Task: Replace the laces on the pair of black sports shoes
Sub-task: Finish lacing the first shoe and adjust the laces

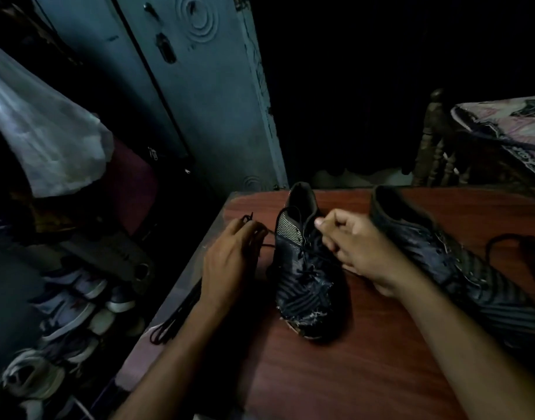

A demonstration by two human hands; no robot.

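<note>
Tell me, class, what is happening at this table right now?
A person is working on the nearer black shoe on a wooden table. The left hand pulls a lace end out sideways; the right hand pinches the lacing near the tongue. The second shoe lies to the right, a loose lace beside it.

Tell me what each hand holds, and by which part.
Left hand pinches the lace near its free end. Right hand has its grip on the lace at the shoe eyelets.

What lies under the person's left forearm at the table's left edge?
A bundle of loose black laces lies on the reddish-brown wooden table, running under the forearm behind the left hand. The forearm covers their far end.
</note>
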